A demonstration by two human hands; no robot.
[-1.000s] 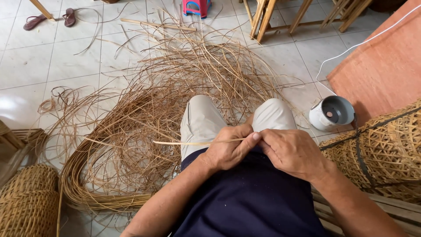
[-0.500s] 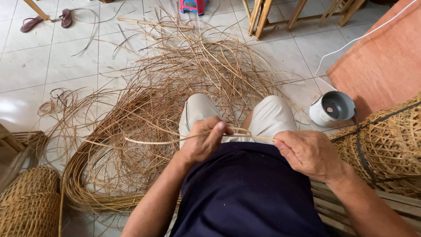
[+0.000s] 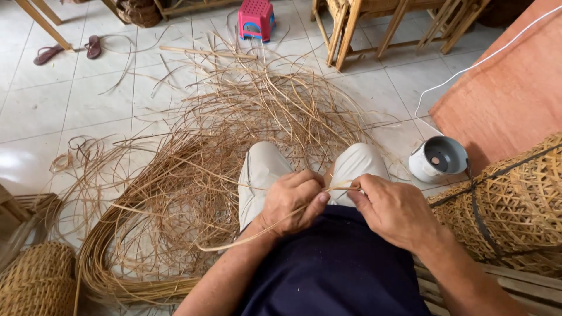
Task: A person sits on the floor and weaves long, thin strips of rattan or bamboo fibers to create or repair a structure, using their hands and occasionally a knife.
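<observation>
I sit over my knees, both hands meeting above my lap. My left hand [image 3: 294,201] is closed around a thin pale rattan strip [image 3: 246,237] that curves down and to the left from it. My right hand [image 3: 393,210] pinches the same strip at its other end, fingertips almost touching the left thumb. A big loose pile of rattan strips [image 3: 193,175] spreads over the tiled floor in front of my legs.
A white pot [image 3: 438,159] stands on the floor to the right, a white cable running past it. Woven baskets sit at the right [image 3: 515,205] and lower left [image 3: 35,281]. A pink stool [image 3: 256,17], sandals [image 3: 93,45] and wooden chair legs [image 3: 345,29] lie farther off.
My hands, apart half a second ago, have come together again. The strip's free end now hangs lower to the left. The view has tilted up slightly.
</observation>
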